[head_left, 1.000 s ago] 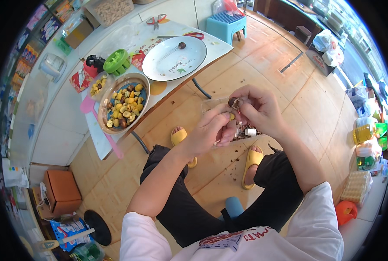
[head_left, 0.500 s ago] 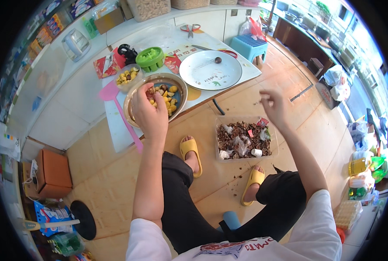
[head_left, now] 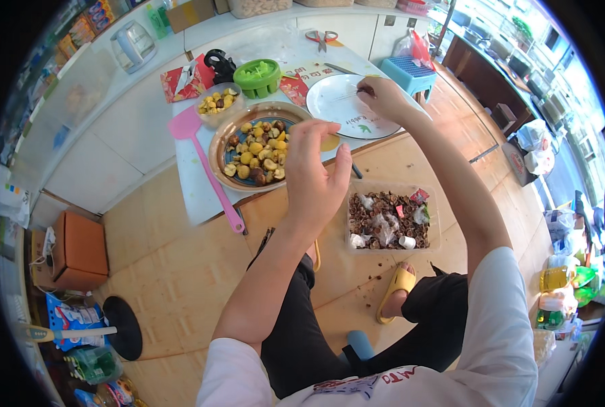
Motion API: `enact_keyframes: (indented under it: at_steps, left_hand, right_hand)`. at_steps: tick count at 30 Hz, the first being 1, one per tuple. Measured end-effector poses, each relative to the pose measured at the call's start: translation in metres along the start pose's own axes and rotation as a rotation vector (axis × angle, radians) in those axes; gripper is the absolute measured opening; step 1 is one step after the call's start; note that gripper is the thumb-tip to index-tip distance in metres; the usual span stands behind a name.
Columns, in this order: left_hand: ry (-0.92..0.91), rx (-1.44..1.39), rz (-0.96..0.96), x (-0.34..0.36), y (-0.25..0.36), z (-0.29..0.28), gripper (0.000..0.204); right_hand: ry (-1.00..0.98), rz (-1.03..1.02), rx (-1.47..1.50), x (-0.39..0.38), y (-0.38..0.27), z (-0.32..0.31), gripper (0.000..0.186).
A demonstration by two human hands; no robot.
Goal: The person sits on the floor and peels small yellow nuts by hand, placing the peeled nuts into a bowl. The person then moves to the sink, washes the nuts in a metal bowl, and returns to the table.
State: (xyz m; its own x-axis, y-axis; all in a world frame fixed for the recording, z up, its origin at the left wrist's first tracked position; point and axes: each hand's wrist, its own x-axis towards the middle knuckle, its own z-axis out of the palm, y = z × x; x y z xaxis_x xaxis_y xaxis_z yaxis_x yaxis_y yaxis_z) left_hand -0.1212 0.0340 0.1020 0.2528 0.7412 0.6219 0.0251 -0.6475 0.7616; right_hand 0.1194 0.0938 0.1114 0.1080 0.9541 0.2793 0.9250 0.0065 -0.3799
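Observation:
My left hand (head_left: pixel 316 173), fingers curved and apart with nothing visible in them, is raised just right of a brown-rimmed bowl (head_left: pixel 218 156) of peeled yellow and brown chestnuts (head_left: pixel 255 148). My right hand (head_left: pixel 382 98) reaches over a white plate (head_left: pixel 336 108), its fingers closed on a small dark chestnut (head_left: pixel 365 89). A smaller bowl (head_left: pixel 219 114) of chestnuts, a long pink spatula (head_left: pixel 211 180) and a green round gadget (head_left: pixel 257 78) lie on the white table (head_left: pixel 200 203). Below sits a clear plastic box (head_left: pixel 435 230) full of brown shells and scraps.
Red-handled scissors (head_left: pixel 321 37), a black gadget (head_left: pixel 219 66) and red packets (head_left: pixel 184 83) lie toward the table's back. A blue stool (head_left: pixel 411 78) stands right of it. At the left are an orange box (head_left: pixel 78 247) and a plunger (head_left: pixel 123 329); bottles (head_left: pixel 554 278) crowd the right.
My hands were together over the shell box, then my left went into the chestnut bowl. It has since moved right out of it; my right reached forward onto the plate and closed on its chestnut.

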Motion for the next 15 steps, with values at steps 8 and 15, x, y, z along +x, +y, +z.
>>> enact_keyframes:
  at_steps: [8,15]
  left_hand:
    - [-0.563,-0.605,-0.627,-0.013,0.033,0.030,0.040]
    - [-0.850,-0.674,-0.618,-0.043,0.049,0.071,0.037]
  right_hand:
    - [0.056,-0.176,0.440,-0.172,-0.072,-0.059,0.042]
    - [0.181,-0.080,0.415,-0.227,-0.065,-0.070,0.037]
